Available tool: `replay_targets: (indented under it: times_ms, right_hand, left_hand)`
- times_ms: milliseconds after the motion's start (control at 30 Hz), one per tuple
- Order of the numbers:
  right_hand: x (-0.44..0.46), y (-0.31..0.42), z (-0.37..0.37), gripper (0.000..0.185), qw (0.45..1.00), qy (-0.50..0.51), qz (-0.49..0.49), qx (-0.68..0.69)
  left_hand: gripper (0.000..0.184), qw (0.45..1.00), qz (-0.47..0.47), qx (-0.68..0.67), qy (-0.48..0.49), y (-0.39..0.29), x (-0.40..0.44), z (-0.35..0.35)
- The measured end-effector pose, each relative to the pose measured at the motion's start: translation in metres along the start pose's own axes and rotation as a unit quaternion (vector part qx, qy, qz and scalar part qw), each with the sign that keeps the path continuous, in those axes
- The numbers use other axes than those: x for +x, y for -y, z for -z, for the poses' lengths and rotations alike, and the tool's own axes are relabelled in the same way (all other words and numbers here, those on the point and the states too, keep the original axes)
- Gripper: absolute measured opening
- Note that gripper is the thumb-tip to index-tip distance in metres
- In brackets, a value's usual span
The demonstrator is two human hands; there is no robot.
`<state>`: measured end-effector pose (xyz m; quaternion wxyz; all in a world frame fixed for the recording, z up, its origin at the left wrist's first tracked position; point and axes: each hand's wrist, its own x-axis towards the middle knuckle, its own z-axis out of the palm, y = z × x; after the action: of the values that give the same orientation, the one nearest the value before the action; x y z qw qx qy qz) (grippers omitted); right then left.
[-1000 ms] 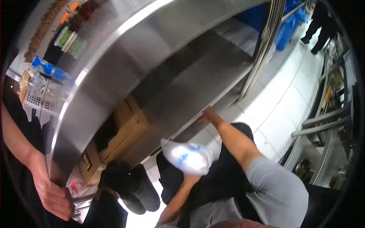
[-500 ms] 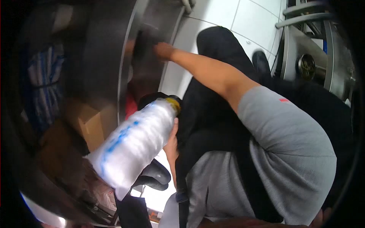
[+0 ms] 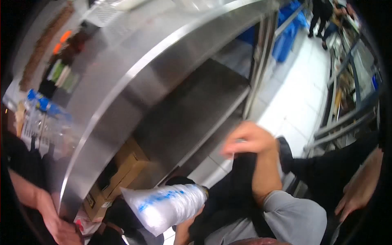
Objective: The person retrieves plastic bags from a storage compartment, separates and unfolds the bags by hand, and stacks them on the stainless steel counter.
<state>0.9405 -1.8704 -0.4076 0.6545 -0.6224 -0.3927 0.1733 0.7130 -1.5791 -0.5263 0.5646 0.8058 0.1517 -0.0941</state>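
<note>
Wrapped in clear-white plastic with blue print, a thick roll (image 3: 171, 204) lies across the lower middle of the head view. My left hand (image 3: 197, 214) is closed on its underside near the right end, mostly hidden behind it. At that end a dark and yellowish tip shows. In front of the steel table's lower shelf (image 3: 196, 102), my right hand (image 3: 249, 139) is raised, blurred, its fingers curled toward the thumb. I see nothing in it, and it touches nothing that I can make out.
A steel table edge (image 3: 134, 69) curves across the view, with cardboard boxes (image 3: 126, 171) below. Another person's hand (image 3: 61, 228) is at the lower left, a different person's hand (image 3: 351, 204) at the right. Further people stand in the aisle (image 3: 302, 90). Racks line the right side.
The view swung down to the shelf and boxes, then back up. My right hand has left the shelf edge area and come up closer. My left hand still holds the roll, now tilted differently.
</note>
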Motion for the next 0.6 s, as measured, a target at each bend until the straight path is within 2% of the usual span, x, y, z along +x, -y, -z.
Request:
replay_targets:
  times_ms: [33, 67, 100, 133, 167, 233, 300, 333, 400, 467, 567, 600]
  right_hand:
    - [-0.004, 0.045, 0.008, 0.021, 0.99, -0.055, 0.13, -0.004]
    - [0.003, 0.077, 0.016, 0.019, 0.942, -0.104, 0.318, -0.04]
    - [0.03, 0.109, 0.0, 0.018, 0.85, -0.197, 0.484, -0.061]
    - [0.052, 0.158, 0.035, 0.021, 0.834, -0.218, 0.501, -0.073]
    - [0.072, 0.19, 0.03, 0.02, 0.788, -0.279, 0.486, -0.254]
    - [0.132, 0.219, 0.042, 0.018, 0.72, -0.265, 0.452, -0.454]
    - [0.181, 0.227, 0.05, 0.018, 0.76, -0.19, 0.361, -0.506]
    - [0.203, 0.218, 0.053, 0.027, 0.718, -0.164, 0.334, -0.588]
    - [0.199, 0.223, 0.038, 0.038, 0.792, -0.152, 0.203, -0.555]
    - [0.2, 0.222, 0.036, 0.039, 0.823, -0.125, 0.161, -0.53]
    - [0.209, 0.24, 0.034, 0.041, 0.849, -0.105, 0.106, -0.506]
    - [0.209, 0.244, 0.033, 0.042, 0.857, -0.099, 0.086, -0.499]
  left_hand:
    - [0.078, 1.0, -0.016, -0.011, 0.006, -0.003, 0.004, -0.002]
    - [0.077, 0.999, -0.032, -0.021, 0.013, -0.005, 0.005, -0.002]
    - [0.077, 0.998, -0.05, -0.033, 0.019, -0.008, 0.012, 0.003]
    - [0.077, 0.998, -0.056, -0.033, 0.027, -0.027, 0.02, -0.003]
    - [0.077, 0.996, -0.069, -0.04, 0.031, -0.031, 0.019, 0.0]
    - [0.076, 0.994, -0.093, -0.051, 0.04, -0.047, 0.017, 0.007]
    - [0.075, 0.99, -0.117, -0.065, 0.049, -0.068, 0.011, 0.016]
    - [0.075, 0.988, -0.127, -0.073, 0.048, -0.079, 0.007, 0.021]
    - [0.074, 0.984, -0.153, -0.082, 0.05, -0.108, -0.002, 0.025]
    - [0.074, 0.978, -0.176, -0.101, 0.04, -0.136, -0.012, 0.027]
    - [0.075, 0.971, -0.129, -0.2, 0.007, -0.174, -0.03, 0.03]
    - [0.076, 0.979, -0.109, -0.17, 0.033, -0.185, -0.037, 0.034]
